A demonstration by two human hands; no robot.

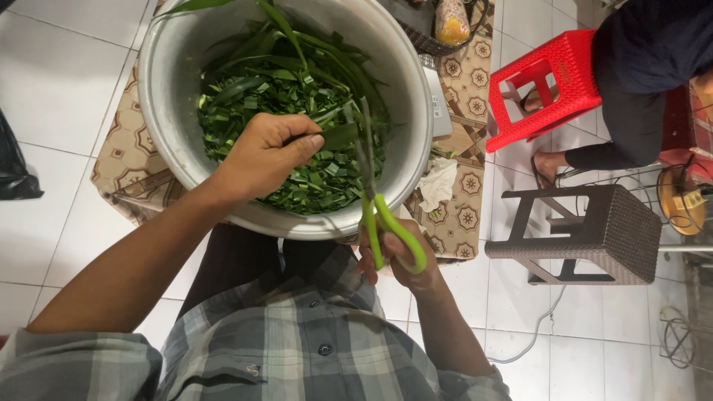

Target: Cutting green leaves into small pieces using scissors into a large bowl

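White floor tiles; scissors (375, 186) blades half-lost among cut leaves (290, 111).

Single view, head-mounted: the scene is seen from above, looking steeply down past the wearer's chest and forearms. A metal basin (171, 89) is framed close at centre; tiled floor (59, 82) and stools are taken in sideways.

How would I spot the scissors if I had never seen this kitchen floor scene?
Find the big metal bowl full of chopped green leaves on the patterned mat. At its near right rim, the right hand holds the scissors, blades pointing into the bowl. Their bright lime-green loop handles stand out from the darker leaves.
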